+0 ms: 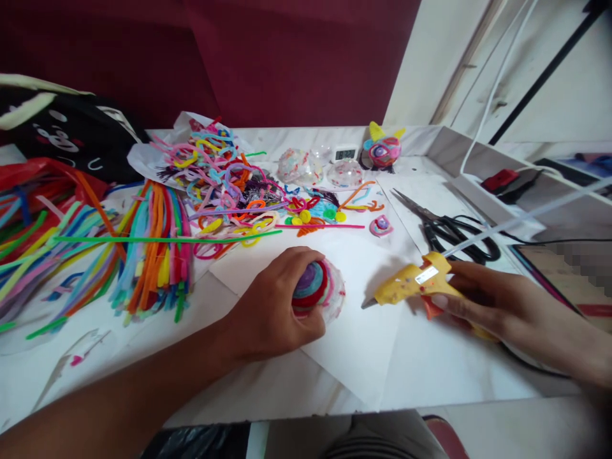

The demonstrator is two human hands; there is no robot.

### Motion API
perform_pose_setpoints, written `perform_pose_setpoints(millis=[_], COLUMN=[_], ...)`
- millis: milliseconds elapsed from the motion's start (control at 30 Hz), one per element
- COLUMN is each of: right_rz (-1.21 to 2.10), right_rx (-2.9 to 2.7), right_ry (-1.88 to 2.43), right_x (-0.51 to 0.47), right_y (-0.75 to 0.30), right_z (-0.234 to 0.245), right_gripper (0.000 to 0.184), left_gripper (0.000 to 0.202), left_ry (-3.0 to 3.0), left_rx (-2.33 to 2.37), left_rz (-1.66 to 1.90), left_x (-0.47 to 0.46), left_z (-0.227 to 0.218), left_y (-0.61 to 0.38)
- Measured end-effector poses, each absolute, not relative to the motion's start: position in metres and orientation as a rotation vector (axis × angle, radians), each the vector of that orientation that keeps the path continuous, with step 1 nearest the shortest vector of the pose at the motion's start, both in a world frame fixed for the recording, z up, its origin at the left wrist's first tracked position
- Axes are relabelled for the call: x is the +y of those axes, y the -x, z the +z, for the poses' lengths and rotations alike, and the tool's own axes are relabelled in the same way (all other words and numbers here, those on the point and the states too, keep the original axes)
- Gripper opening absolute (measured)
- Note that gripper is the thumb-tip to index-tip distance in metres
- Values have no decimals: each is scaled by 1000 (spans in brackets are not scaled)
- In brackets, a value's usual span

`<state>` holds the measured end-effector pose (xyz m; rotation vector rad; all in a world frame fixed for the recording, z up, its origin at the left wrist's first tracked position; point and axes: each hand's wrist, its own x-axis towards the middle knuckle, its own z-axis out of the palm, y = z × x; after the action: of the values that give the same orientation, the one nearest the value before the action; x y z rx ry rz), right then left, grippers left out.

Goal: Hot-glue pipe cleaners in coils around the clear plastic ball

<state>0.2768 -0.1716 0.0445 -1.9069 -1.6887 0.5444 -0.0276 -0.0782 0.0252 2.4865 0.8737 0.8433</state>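
Note:
My left hand is wrapped round a clear plastic ball partly covered with coiled pipe cleaners in purple, blue, red and pink. Part of the ball is hidden behind my fingers. In my right hand is a yellow glue gun, its metal nozzle pointing left toward the ball but apart from it. A long translucent glue stick sticks out of the gun's back. White paper lies under the ball. Just beyond it sits a small pink and purple pipe-cleaner coil.
Black-handled scissors lie behind the glue gun. Bundled pipe cleaners and a tangled heap of bent ones fill the left and middle. Clear plastic domes, a small digital clock and a decorated ball stand at the back.

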Motion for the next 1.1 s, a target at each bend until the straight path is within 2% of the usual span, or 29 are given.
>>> perform_pose_setpoints(millis=[67, 100, 167, 233, 333, 667, 1100], right_rz=[339, 223, 39, 157, 302, 147, 133], right_rx=[-1808, -1849, -1913, -2028, -2102, -2303, -2305], right_ry=[1978, 1962, 1813, 1594, 1361, 1272, 1285], right_x=[-174, -174, -174, -171, -162, -137, -132], right_y=[-277, -273, -260, -240, -210, -178, -174], right_z=[45, 46, 49, 52, 54, 49, 46], right_gripper=[51, 50, 35, 18, 14, 21, 20], left_gripper=[62, 62, 61, 60, 60, 61, 58], left_ry=[-2512, -2525, -2541, -2546, -2556, -2563, -2532], left_rx=[884, 887, 893, 900, 903, 886, 899], left_rz=[823, 809, 788, 777, 788, 789, 750], left_x=[-79, -79, -79, -79, -79, -80, -81], left_z=[26, 26, 26, 26, 24, 23, 24], left_y=[27, 27, 26, 26, 26, 26, 24])
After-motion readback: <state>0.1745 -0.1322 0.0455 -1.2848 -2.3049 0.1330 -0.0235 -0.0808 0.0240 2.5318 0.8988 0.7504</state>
